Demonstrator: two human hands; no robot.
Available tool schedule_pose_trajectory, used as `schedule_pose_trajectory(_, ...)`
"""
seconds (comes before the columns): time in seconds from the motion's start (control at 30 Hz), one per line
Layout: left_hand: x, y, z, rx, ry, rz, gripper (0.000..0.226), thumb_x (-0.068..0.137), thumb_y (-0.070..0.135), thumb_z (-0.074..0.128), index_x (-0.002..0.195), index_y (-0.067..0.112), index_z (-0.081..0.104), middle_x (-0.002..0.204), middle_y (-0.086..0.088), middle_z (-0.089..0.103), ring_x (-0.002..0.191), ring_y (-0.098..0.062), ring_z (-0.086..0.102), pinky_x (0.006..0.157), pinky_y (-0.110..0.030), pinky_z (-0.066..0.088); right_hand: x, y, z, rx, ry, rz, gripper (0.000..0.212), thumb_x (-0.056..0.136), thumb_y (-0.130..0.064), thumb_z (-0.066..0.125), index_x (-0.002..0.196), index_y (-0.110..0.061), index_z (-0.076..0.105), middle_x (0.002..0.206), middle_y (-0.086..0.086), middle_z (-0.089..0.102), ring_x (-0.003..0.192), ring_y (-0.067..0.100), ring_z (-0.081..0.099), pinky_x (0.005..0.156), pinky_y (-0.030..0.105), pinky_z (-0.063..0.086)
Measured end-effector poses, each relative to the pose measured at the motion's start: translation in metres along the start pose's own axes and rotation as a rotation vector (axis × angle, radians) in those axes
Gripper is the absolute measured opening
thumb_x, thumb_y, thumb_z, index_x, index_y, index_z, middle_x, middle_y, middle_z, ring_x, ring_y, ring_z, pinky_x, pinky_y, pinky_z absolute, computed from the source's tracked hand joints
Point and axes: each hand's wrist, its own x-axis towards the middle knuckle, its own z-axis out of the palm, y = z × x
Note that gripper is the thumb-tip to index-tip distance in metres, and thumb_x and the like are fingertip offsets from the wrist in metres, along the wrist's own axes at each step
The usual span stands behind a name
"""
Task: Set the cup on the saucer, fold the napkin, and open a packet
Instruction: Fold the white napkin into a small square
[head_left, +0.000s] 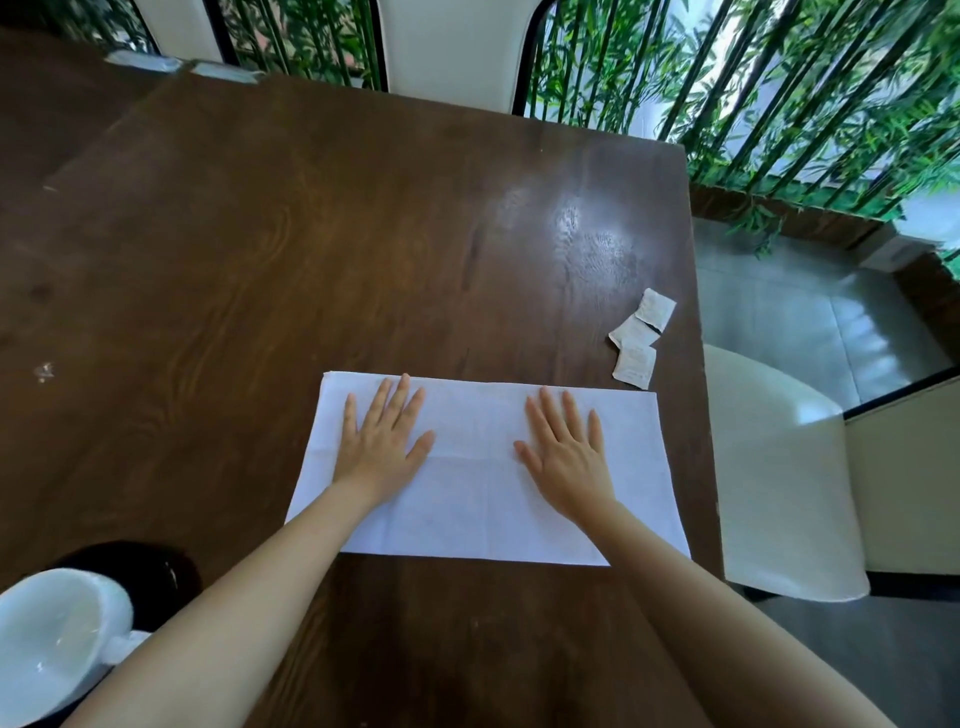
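A white napkin (483, 499) lies flat as a wide rectangle on the dark wooden table (291, 249), with a faint crease across its middle. My left hand (382, 441) rests palm down on its left half, fingers spread. On the right half my right hand (563, 449) presses flat the same way. Three small white packets (638, 340) lie clustered just beyond the napkin's far right corner. A white cup (54, 639) stands on a black saucer (166, 571) at the near left, partly behind my left forearm.
The table's right edge runs close to the napkin and packets. A white chair (779, 493) stands beside that edge, another (457, 47) at the far side. Bamboo plants and a black railing (753, 93) stand behind.
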Motion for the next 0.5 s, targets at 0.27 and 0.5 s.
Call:
schedule_pose_trajectory(0.27,0.002,0.0,-0.006,-0.038,-0.002,0.03,0.071,0.086,0.061,0.011,0.148,0.027,0.002,0.159,0.003,-0.006,0.146,-0.016,-0.01,0.114,-0.047,-0.011,-0.006,0.032,-0.026,0.351,0.315,0.359,0.04,0.095,-0.024,0.045,0.132,-0.007,0.046,0.139,0.012,0.049,0.128,0.032,0.041,0.105,0.044,0.033)
schedule_pose_trajectory(0.5,0.012,0.019,-0.012,-0.053,0.0,0.074,0.061,0.096,0.05,0.022,0.149,0.024,0.007,0.159,0.001,-0.001,0.146,-0.016,-0.006,0.116,-0.049,-0.007,-0.003,0.072,-0.042,0.265,0.23,0.5,0.047,0.091,-0.019,0.049,0.137,-0.013,0.043,0.137,0.014,0.043,0.122,0.036,0.037,0.099,0.044,0.035)
